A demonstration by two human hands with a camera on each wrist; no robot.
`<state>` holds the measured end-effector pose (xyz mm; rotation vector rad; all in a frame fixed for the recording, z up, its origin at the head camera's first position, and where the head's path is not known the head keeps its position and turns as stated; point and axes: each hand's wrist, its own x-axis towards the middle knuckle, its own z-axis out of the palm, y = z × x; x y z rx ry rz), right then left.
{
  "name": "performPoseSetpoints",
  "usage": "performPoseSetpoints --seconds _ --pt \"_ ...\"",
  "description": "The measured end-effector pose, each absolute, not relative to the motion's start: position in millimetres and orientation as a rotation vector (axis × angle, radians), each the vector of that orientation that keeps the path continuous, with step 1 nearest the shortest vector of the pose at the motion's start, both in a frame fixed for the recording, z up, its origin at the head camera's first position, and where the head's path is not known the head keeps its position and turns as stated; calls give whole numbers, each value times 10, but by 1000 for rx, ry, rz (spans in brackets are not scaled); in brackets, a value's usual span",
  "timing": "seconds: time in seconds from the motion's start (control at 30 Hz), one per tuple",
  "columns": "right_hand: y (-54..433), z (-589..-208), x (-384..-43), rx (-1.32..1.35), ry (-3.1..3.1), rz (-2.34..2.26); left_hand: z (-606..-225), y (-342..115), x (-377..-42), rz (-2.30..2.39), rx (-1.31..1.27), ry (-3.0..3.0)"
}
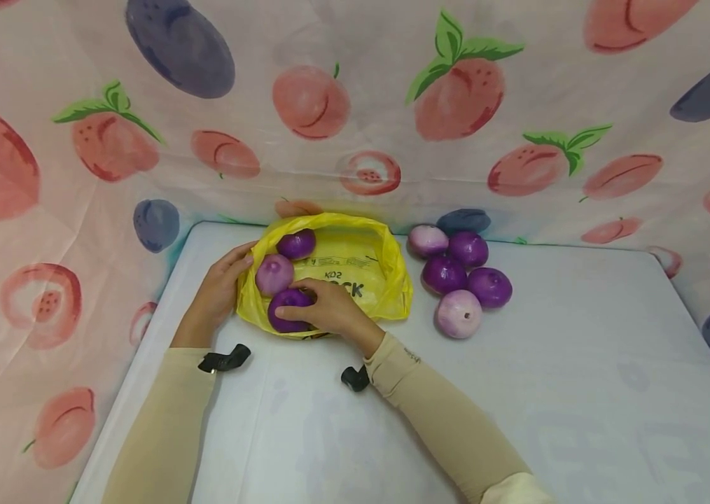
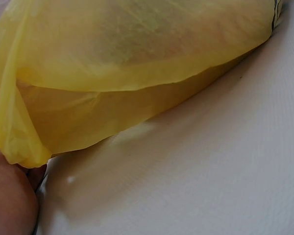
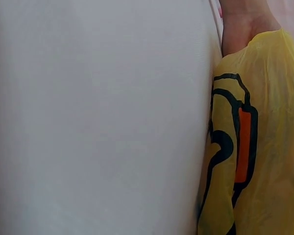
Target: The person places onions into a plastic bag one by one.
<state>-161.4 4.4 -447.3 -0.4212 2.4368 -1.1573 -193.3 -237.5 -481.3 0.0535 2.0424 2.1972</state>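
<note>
A yellow plastic bag (image 1: 393, 280) lies on the white table with its mouth wide and dark lettering inside. My left hand (image 1: 219, 287) holds the bag's rim on the left side; its fingertips are partly hidden by the plastic. Inside the bag, my right hand (image 1: 332, 308) grips a purple onion (image 1: 286, 308) between thumb and fingers, close to the near rim. Two more onions sit in the bag's left part: a paler onion (image 1: 274, 274) and a dark purple onion (image 1: 297, 243). In the left wrist view, the bag (image 2: 137, 73) covers most of the hand's work.
To the right of the bag, several onions cluster on the table, among them a pale onion (image 1: 458, 314) and a purple onion (image 1: 490, 288). A fruit-patterned cloth (image 1: 367, 105) stands behind the table. Black wrist mounts (image 1: 225, 358) stick out from the sleeves.
</note>
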Motion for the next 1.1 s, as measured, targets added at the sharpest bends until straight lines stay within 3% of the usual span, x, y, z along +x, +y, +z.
performPoseSetpoints --seconds 1.1 --pt "145 -4475 -1636 -386 2376 -1192 -4813 -2374 -1945 2198 59 2035"
